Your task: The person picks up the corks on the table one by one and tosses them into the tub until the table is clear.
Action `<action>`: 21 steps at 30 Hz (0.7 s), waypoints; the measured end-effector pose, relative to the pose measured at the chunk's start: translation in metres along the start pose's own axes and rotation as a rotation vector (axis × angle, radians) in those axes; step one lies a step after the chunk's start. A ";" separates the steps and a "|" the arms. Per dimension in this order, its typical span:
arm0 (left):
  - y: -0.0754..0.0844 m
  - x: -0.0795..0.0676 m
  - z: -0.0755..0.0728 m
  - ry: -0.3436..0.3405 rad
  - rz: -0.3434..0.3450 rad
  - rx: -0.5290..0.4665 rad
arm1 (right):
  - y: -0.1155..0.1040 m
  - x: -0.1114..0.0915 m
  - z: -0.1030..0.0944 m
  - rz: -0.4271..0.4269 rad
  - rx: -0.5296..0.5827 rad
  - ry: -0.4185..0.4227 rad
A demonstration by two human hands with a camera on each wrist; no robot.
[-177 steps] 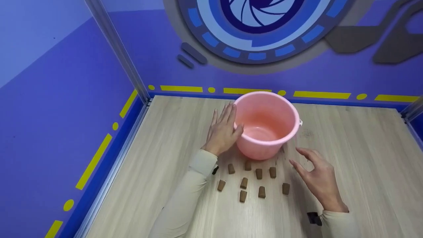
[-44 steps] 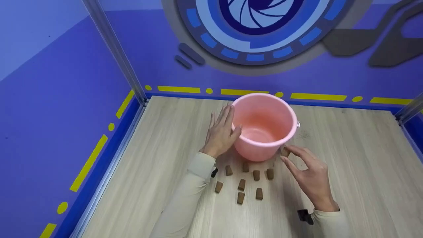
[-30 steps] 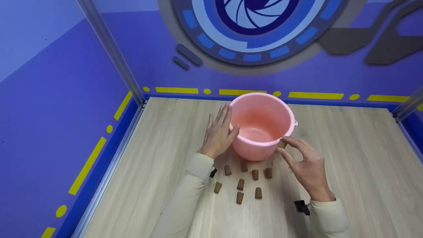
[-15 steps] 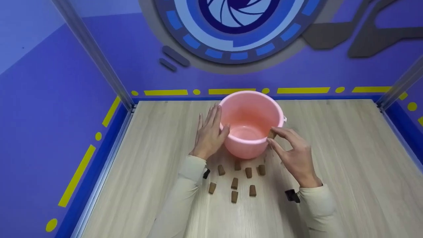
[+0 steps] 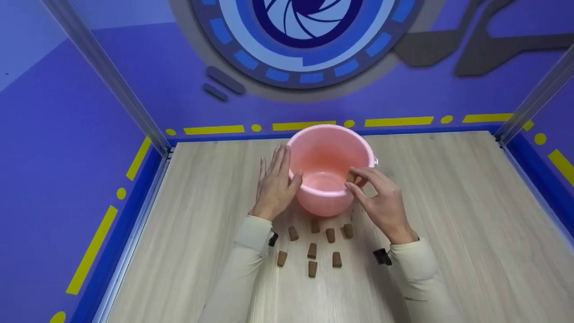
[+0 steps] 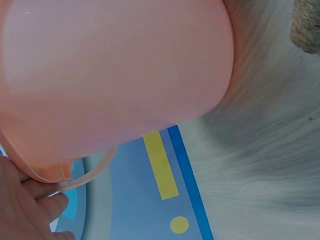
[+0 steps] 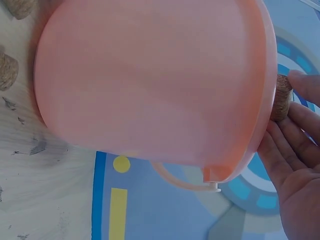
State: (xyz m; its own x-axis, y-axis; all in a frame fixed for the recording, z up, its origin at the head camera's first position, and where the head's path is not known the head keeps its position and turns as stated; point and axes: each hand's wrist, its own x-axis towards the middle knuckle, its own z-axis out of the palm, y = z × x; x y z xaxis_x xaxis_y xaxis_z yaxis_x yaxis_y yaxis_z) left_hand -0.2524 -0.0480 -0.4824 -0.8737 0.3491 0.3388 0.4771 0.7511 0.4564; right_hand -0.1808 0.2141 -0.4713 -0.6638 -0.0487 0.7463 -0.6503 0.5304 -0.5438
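A pink bucket (image 5: 325, 204) stands upright near the back of the wooden table. My left hand (image 5: 274, 188) rests against its left rim, fingers straight and thumb on the front of the rim. In the left wrist view, the left fingers (image 6: 52, 202) lie by the rim and the handle's end. My right hand (image 5: 381, 202) pinches a cork stopper (image 5: 351, 176) over the bucket's front right rim. The right wrist view shows that cork stopper (image 7: 281, 97) between thumb and fingers, just past the rim. Inside, the visible floor of the bucket bears nothing.
Several cork stoppers (image 5: 312, 250) lie scattered on the table (image 5: 202, 251) in front of the bucket. The bucket's pale handle (image 7: 182, 183) hangs at the back. Blue panels (image 5: 215, 107) with metal corner posts (image 5: 112, 80) enclose the table at the back and sides.
My right hand has picked up the rightmost cork stopper and carried it up and left, from beside the bucket to over its rim. The left hand stays at the bucket; the head view has shifted.
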 end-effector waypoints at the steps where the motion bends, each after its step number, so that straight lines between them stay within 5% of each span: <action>1: 0.000 0.000 0.000 0.000 0.000 -0.003 | 0.000 0.000 0.000 0.004 -0.001 -0.003; 21: -0.001 -0.001 0.002 0.024 0.007 -0.017 | 0.002 -0.002 0.005 -0.026 -0.097 -0.008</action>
State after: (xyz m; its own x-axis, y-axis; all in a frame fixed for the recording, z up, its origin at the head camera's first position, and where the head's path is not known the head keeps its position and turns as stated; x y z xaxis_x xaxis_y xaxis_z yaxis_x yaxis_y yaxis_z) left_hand -0.2522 -0.0482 -0.4846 -0.8679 0.3404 0.3618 0.4849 0.7389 0.4678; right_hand -0.1825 0.2111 -0.4756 -0.6505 -0.0697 0.7563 -0.6285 0.6085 -0.4845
